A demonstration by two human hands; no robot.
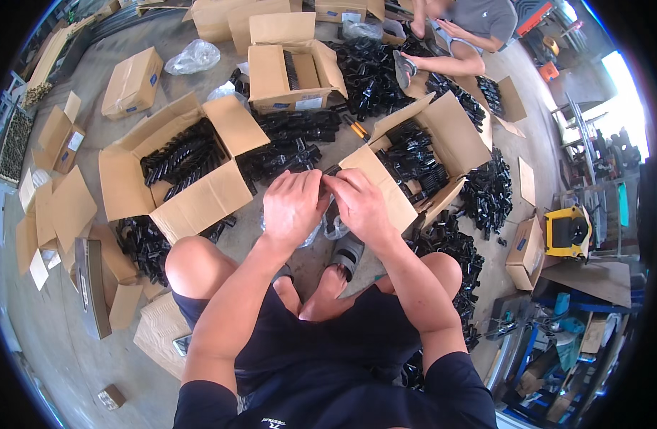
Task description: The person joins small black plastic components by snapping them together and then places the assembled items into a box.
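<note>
Item one: small black piece (332,171), one end showing, held between the hands, above the gap between two boxes. I judge it light, stiff and not very fragile, perhaps slippery if its surface is smooth; I would take it by thumb and forefinger at either end.

Item two: bare left hand (291,207), fingers curled in and closed on the piece.

Item three: bare right hand (361,200), thumb and forefinger pinched on it from the right (from my overhead view, the knuckles hide most of both grips).

Item four: open brown cardboard box on the left (203,204), black parts lined up inside.

Item five: open brown cardboard box on the right (378,187), similarly filled.

Item six: loose heap of black parts (487,196), farther right, on the grey concrete floor (57,343).
</note>
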